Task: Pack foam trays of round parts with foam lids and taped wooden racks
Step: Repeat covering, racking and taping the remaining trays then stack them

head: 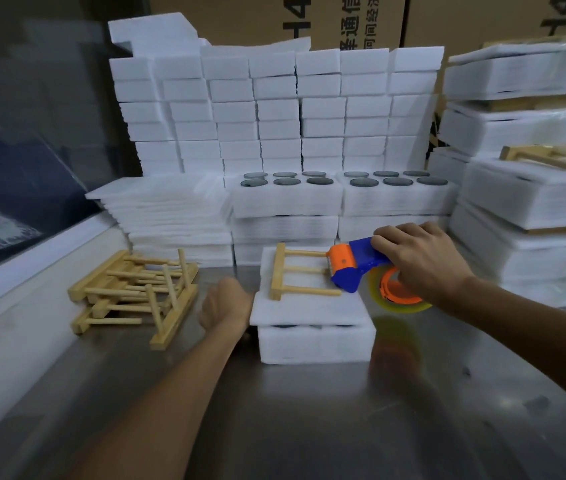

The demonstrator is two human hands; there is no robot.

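A white foam tray [316, 344] stands on the steel table, capped by a foam lid [306, 310]. On the lid lies a wooden rack [292, 271] with three pegs pointing right. My right hand [420, 258] grips a blue and orange tape dispenser [357, 265]; its orange nose touches the rack's peg ends. My left hand [224, 306] is blurred, just left of the lid; whether it touches the foam is unclear, and its fingers are hard to read.
A pile of loose wooden racks [132, 289] lies at the left. Behind stand foam trays holding dark round parts [288, 195], a lid stack [167, 209], foam blocks [274, 109] and packed bundles [531, 202] at the right.
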